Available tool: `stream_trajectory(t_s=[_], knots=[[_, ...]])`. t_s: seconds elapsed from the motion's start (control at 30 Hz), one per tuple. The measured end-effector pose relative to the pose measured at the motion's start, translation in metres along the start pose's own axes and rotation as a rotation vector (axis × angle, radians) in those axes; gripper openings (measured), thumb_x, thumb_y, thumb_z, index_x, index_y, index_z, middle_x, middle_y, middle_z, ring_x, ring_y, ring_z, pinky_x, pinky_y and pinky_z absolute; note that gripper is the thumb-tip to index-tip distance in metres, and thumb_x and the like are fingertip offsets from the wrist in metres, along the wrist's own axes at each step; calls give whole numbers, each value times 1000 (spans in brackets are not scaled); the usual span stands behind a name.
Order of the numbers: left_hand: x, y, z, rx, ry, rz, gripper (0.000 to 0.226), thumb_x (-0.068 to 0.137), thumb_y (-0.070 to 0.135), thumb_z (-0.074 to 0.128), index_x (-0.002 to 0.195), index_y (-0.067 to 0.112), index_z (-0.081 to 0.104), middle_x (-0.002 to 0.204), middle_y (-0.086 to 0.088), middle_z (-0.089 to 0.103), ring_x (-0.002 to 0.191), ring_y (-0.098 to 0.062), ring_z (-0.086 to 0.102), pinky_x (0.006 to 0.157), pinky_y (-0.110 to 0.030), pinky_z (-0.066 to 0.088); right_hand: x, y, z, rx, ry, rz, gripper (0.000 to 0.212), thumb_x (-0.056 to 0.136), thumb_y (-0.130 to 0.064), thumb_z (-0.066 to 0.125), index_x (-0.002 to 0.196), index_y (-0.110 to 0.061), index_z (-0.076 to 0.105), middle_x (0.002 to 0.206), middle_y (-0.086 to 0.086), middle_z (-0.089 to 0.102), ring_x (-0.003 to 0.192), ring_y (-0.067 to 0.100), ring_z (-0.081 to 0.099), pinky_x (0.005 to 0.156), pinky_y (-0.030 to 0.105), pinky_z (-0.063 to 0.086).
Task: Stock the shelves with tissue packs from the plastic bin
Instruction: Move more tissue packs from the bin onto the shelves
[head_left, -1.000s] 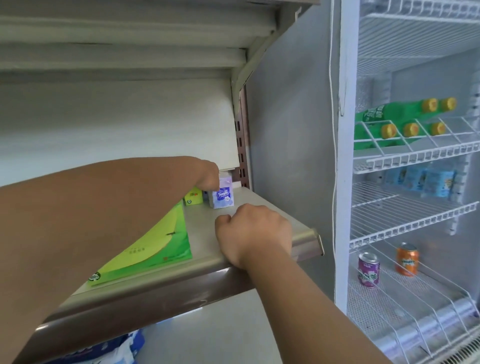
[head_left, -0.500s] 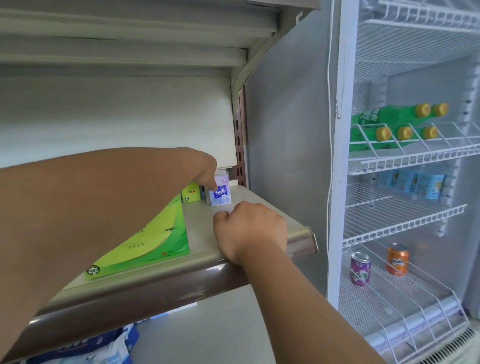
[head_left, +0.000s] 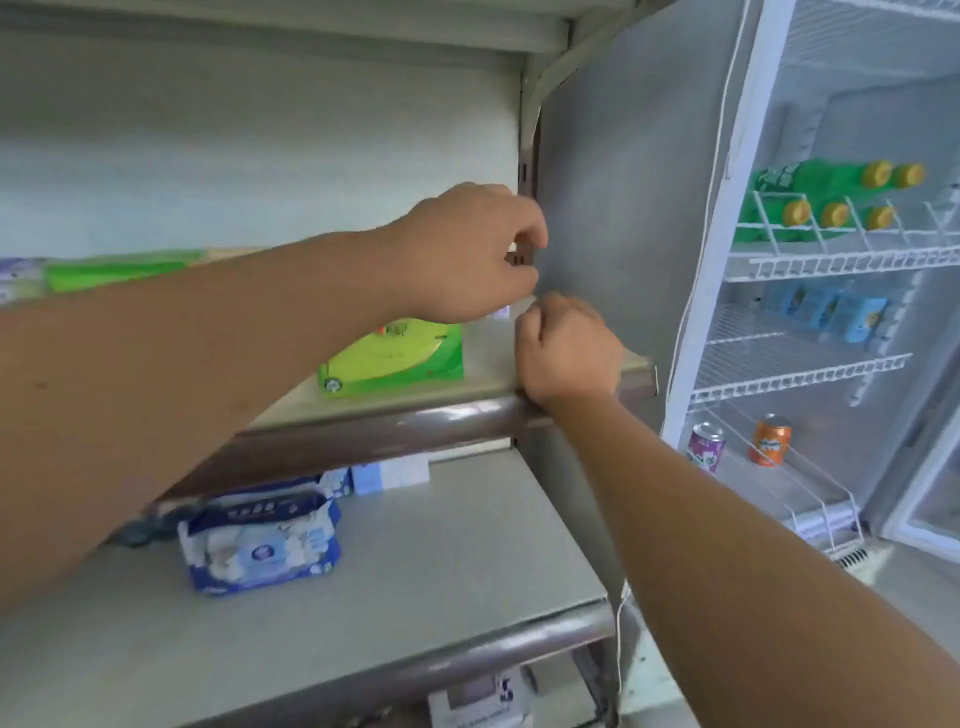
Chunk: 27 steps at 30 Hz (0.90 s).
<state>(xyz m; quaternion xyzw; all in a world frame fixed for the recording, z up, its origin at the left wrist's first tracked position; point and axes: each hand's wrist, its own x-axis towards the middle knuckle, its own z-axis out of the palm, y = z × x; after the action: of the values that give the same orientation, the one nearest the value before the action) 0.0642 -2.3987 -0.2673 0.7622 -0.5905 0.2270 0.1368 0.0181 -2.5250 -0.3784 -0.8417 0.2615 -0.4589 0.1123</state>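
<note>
My left hand (head_left: 467, 254) reaches over the upper shelf (head_left: 488, 369) to its right back corner, fingers curled. Just under it shows a white and purple sliver of a small tissue pack (head_left: 501, 312); the hand hides the rest, so whether the fingers hold it is unclear. My right hand (head_left: 566, 353) rests as a fist on the shelf's front right corner, with nothing visible in it. A flat green tissue pack (head_left: 395, 358) lies on the shelf left of both hands. The plastic bin is out of view.
On the lower shelf (head_left: 441, 561) lie a blue wipes pack (head_left: 260, 545) and a pale blue box (head_left: 389, 473). More green packs (head_left: 104, 270) sit far left. An open cooler on the right holds green bottles (head_left: 831, 197) and two cans (head_left: 705, 447).
My view has dropped, so the lower shelf now shows. My left hand now sits higher over the small purple pack and covers most of it. The right fist stays on the shelf edge.
</note>
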Motion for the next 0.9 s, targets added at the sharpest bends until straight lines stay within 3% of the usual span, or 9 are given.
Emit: stream_trajectory(t_s=[0.1, 0.17, 0.23, 0.33, 0.47, 0.53, 0.67, 0.77, 0.9], knots=[[-91, 11, 5, -172, 166, 16, 38, 78, 33, 49, 114, 24, 61, 114, 2, 59, 109, -21, 52, 96, -38, 42, -47, -12, 2, 61, 337, -106, 25, 84, -27, 46, 92, -11, 64, 94, 13, 60, 88, 33, 54, 71, 37, 34], [-158, 17, 17, -272, 257, -53, 35, 79, 21, 53, 112, 19, 62, 113, 4, 59, 107, -16, 52, 94, -27, 40, -99, -30, 12, 174, 346, -125, 23, 83, -21, 50, 96, -8, 63, 98, 12, 60, 90, 32, 54, 75, 39, 36], [-231, 21, 46, -448, 308, -224, 29, 80, 14, 53, 107, 23, 61, 107, 12, 60, 104, -10, 56, 92, -24, 43, -164, -56, 28, 358, 222, -74, 23, 85, -19, 48, 97, -5, 61, 98, 9, 60, 91, 30, 55, 76, 40, 40], [-353, 20, 115, -733, 304, -663, 35, 81, 5, 51, 96, 37, 56, 99, 19, 62, 99, -6, 60, 89, -28, 50, -281, -91, 59, 578, -63, 57, 18, 88, -15, 45, 92, -5, 59, 89, 7, 58, 84, 24, 55, 79, 44, 45], [-490, 22, 189, -842, 246, -1057, 27, 88, -5, 56, 98, 19, 61, 95, 6, 65, 92, -10, 61, 92, -29, 49, -405, -118, 89, 596, -484, 209, 12, 93, -19, 47, 90, -14, 58, 85, 3, 61, 83, 23, 59, 76, 39, 47], [-546, 24, 211, -884, 176, -1211, 26, 90, -6, 54, 100, 18, 59, 94, 7, 64, 94, -11, 61, 91, -23, 49, -456, -123, 99, 538, -676, 264, 14, 96, -22, 47, 93, -15, 58, 87, 1, 63, 84, 23, 60, 77, 38, 48], [-630, 23, 243, -915, 129, -1405, 25, 92, -5, 52, 104, 16, 57, 92, 8, 62, 89, -5, 59, 74, -3, 43, -529, -125, 117, 433, -922, 346, 12, 95, -28, 47, 100, -25, 57, 90, -2, 63, 85, 22, 61, 78, 39, 52], [-669, 20, 266, -915, 35, -1493, 23, 92, -1, 54, 106, 16, 59, 96, 5, 64, 93, -10, 60, 87, -20, 47, -564, -129, 133, 356, -1042, 362, 18, 93, -25, 51, 108, -21, 59, 97, 1, 66, 91, 23, 63, 83, 38, 52], [-699, 10, 296, -842, -274, -1529, 33, 90, 8, 57, 123, 7, 59, 118, -12, 65, 111, -28, 60, 96, -33, 47, -601, -129, 161, 194, -1275, 325, 27, 88, -21, 55, 115, -15, 57, 101, 8, 68, 97, 29, 63, 87, 40, 51]])
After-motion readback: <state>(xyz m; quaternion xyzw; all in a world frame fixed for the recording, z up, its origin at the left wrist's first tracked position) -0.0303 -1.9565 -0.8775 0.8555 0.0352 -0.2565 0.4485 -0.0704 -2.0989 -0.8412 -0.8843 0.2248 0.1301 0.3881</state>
